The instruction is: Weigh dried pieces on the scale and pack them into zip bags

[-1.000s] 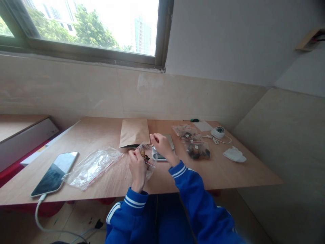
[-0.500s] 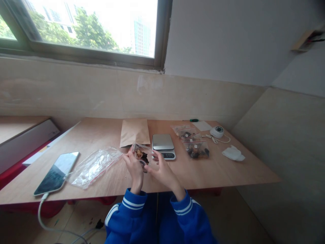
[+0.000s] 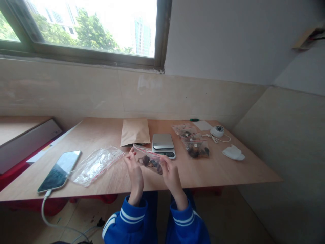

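We are pinching the small zip bag (image 3: 149,161) of dark dried pieces by its top corners, left hand (image 3: 134,169) at nine o'clock, right hand (image 3: 170,171) at three, just above the table (image 3: 228,173). It is looking light, limp and slippery. The scale (image 3: 163,144) is sitting at twelve o'clock, empty bags (image 3: 95,164) at nine.

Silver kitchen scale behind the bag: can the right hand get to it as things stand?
Probably yes, once freed. The right hand now pinches the small clear zip bag of dark pieces together with the left hand. The silver kitchen scale sits just beyond, nothing between.
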Available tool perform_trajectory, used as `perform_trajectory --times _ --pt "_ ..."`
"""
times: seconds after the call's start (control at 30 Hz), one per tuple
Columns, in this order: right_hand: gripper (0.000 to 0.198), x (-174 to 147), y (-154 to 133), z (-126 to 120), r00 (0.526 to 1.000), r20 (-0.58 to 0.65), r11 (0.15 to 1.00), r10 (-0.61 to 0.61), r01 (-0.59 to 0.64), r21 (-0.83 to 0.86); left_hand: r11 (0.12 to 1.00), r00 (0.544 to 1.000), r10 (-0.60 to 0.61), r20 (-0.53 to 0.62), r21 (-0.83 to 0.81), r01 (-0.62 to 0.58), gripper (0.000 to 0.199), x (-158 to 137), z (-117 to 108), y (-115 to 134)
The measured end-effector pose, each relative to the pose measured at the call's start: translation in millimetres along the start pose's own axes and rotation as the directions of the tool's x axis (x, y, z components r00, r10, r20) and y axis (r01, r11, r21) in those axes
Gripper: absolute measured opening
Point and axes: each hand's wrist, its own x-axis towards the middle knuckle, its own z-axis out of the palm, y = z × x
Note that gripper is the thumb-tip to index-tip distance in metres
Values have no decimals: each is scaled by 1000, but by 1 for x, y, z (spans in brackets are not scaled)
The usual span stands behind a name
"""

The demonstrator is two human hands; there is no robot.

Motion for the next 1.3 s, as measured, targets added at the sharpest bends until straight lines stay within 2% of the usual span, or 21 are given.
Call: perform_trajectory --times 0.1,0.2,0.27,0.43,0.57,0.77,0.9,1.0,1.17,1.3 --pt "32 -1 0 -8 998 -47 994 35 -30 107 998 997 -64 40 10 64 43 2 -6 8" --pt "32 -3 1 -13 990 -94 982 105 -88 169 986 970 -110 215 -101 134 43 5 -8 8" --pt "33 -3 2 -16 976 -133 968 172 -142 208 971 956 -112 270 -175 163 38 7 -9 4" --pt "29 -2 11 -24 915 -282 941 290 -219 257 944 964 -124 237 -269 188 31 6 -11 -2" --pt "31 -4 18 -30 896 -292 925 335 -254 283 935 967 -137 214 -293 197 32 6 -13 0" --pt "34 -8 21 -41 948 -198 961 248 -214 178 954 962 -97 255 -251 163 25 8 -21 6" --pt "32 -11 22 -46 951 -234 979 202 -186 86 981 948 -43 315 -165 100 22 10 -27 7" --pt "30 -12 23 -47 941 -297 986 160 -165 7 982 941 -56 333 -154 113 22 11 -30 8" --pt "27 -13 21 -47 922 -372 990 107 -133 -45 993 959 -6 284 -111 39 22 6 -29 11" --pt "24 -12 18 -49 948 -312 992 65 -94 -79 993 969 113 217 -58 -103 20 1 -27 16"
